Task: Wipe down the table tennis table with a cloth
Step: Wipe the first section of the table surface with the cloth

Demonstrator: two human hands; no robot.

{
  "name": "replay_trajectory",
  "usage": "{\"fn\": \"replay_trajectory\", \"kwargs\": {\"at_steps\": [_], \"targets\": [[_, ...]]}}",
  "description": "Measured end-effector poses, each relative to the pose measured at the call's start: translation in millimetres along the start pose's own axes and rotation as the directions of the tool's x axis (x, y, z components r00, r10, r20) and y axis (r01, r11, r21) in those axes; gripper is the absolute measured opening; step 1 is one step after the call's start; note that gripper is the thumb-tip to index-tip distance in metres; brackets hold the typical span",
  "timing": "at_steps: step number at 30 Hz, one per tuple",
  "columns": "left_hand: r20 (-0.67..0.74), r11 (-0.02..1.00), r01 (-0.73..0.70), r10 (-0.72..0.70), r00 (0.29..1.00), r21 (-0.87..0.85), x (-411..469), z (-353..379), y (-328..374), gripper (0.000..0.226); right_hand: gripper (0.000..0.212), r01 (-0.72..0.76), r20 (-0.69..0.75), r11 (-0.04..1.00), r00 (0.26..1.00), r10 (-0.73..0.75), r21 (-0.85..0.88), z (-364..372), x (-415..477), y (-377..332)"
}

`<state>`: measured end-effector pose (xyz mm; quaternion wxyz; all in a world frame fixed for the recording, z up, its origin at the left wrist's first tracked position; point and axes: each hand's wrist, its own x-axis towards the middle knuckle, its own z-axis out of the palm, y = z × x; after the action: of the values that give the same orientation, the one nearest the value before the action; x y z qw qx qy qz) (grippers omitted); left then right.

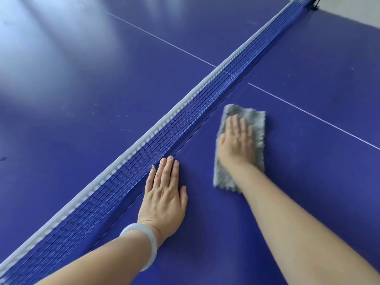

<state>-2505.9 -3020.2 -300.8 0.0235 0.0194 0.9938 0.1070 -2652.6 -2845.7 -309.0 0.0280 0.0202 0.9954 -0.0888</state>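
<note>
Cloth (258,130), grey and fluffy, lies flat on the blue counter (308,182), near the net (164,130) and to its right. Your right hand (236,140) presses down on it, fingers straight, the grip curled round nothing. Your left hand (164,194) rests flat on the counter just beside the net, fingers straight, its grip empty. A pale bangle (144,241) circles your left wrist.

Blue table (308,182) with white lines, grey cloth (255,128), blue white-edged net (164,136).
</note>
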Motion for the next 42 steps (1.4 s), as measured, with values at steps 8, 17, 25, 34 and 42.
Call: {"fn": "replay_trajectory", "kwargs": {"at_steps": [8,17,25,34,42], "targets": [[-0.033,1.0,-0.002,0.002,0.999,-0.01,0,4,-2,0.071,0.062,0.378,0.114,0.921,0.923,-0.368,-0.09,-18,-83,89],[-0.027,0.99,-0.067,0.071,0.997,0.124,10,-5,16,0.052,0.061,0.27,0.108,0.958,0.959,-0.26,-0.093,-21,-80,102],[-0.016,0.972,-0.234,0.234,0.972,0.033,89,9,83,0.062,0.064,0.31,0.07,0.95,0.949,-0.308,-0.027,-16,-76,106],[-0.025,0.985,-0.172,0.171,0.985,-0.004,94,21,81,0.063,0.061,-0.227,-0.01,0.974,0.974,0.227,-0.005,-22,30,102],[-0.018,0.984,-0.179,0.179,0.984,-0.01,95,20,80,0.062,0.057,0.213,0.024,0.975,0.977,-0.212,-0.067,-22,21,126]]}}
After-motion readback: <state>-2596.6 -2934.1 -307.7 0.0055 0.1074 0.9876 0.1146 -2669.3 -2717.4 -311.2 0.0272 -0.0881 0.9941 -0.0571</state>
